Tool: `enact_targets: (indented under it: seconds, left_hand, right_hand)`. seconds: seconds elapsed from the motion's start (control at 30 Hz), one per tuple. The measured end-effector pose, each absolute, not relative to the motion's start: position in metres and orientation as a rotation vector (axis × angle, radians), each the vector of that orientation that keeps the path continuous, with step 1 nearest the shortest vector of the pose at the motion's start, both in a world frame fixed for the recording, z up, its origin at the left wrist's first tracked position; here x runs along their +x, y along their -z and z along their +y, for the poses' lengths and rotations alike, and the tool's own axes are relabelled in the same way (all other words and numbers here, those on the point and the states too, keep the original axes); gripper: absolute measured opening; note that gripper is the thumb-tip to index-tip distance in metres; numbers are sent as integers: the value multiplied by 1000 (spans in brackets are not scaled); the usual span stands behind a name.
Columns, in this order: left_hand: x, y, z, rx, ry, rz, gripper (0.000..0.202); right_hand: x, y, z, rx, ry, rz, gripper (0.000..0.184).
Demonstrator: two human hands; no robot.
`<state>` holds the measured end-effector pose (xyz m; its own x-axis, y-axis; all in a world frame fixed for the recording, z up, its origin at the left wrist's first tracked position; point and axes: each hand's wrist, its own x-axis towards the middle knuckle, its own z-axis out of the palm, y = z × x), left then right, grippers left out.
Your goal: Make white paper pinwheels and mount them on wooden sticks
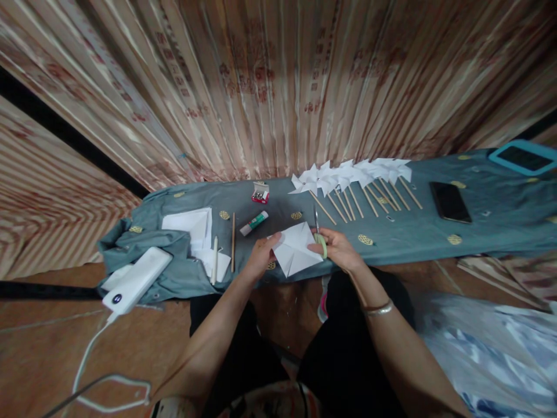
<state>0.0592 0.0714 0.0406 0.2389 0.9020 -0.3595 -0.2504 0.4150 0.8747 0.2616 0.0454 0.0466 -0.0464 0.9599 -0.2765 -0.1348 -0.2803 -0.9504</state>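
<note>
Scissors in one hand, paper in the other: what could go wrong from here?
1. The left hand pinches the white paper square close to the scissors in the right hand; a finger might get nicked.
2. The blades point toward the pinwheels; a slip could snag one.
3. The power bank sits at the cloth's edge, and its cable loops over the floor; a knee might drag it.

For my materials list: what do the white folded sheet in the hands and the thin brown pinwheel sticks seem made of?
White folded sheet: paper, matt; it shows sharp creases in the left hand. Thin brown pinwheel sticks: probably wood or bamboo, unpainted; pale tan, straight and rigid. The right hand holds green-handled scissors.
</note>
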Motion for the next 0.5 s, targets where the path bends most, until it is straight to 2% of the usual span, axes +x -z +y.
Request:
enact_targets:
  seconds: [0.13,0.3,0.5]
  left_hand:
    - [68,-47,60,556,-999,808,51]
    - [85,-44,46,579,-1070,838,35]
    - [95,-37,58,592,-1209,994,41]
  right_hand:
    - [253,-43,51,-1337,-1245,-845,57]
    - [237,-39,57,-1309,-1184,-781,57]
    - [224,-39,59,-1296,-1235,-793,55]
